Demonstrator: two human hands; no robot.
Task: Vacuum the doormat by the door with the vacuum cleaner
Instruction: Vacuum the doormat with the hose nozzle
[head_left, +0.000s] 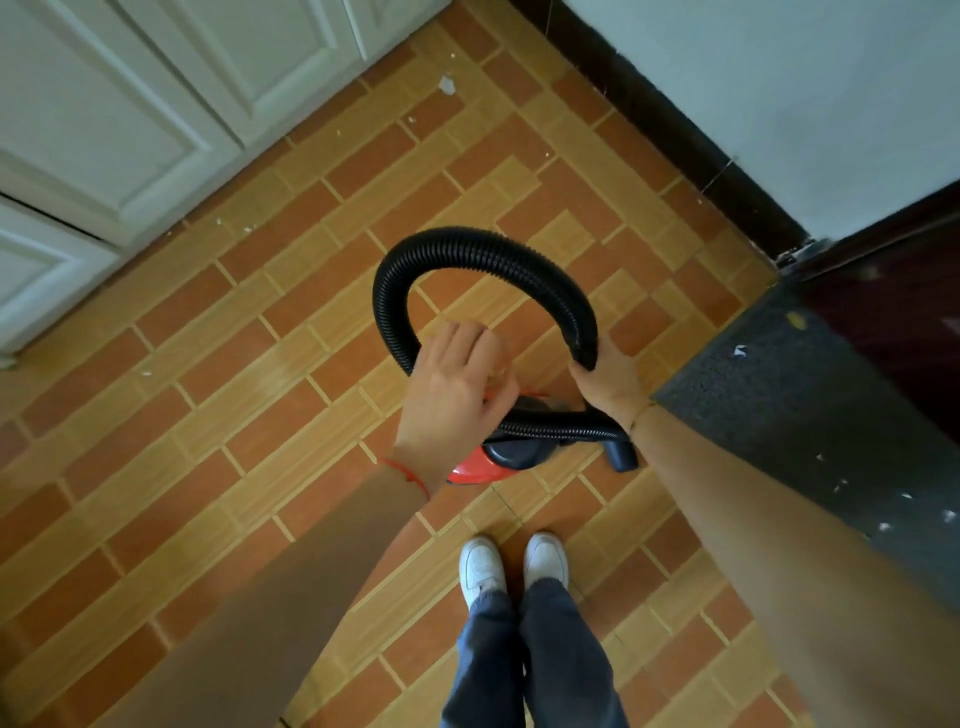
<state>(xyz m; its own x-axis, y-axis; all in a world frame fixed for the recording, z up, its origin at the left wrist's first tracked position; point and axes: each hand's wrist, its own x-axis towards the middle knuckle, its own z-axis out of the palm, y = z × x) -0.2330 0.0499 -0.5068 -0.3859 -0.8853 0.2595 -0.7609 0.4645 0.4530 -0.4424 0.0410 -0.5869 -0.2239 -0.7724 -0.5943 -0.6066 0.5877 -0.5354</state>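
The right hand (605, 376) grips the looped black hose (483, 260); the left hand (457, 384), seemingly loose, rests on its other end above the red vacuum cleaner (478, 465). The doormat (810, 415) lies right of the right hand. Tugging could kink the hose.

Both arms reach forward and down, hands near each other at frame centre.
Left hand (454, 387): back of hand up, fingers curled loosely and pointing to 12 o'clock, forearm running in from 7 o'clock, red string on wrist; whether it grips anything cannot be told. Right hand (605, 379): fingers wrapped round the hose (483, 249) end, forearm coming in from 5 o'clock, thin band on wrist. Feet together at 6 o'clock.
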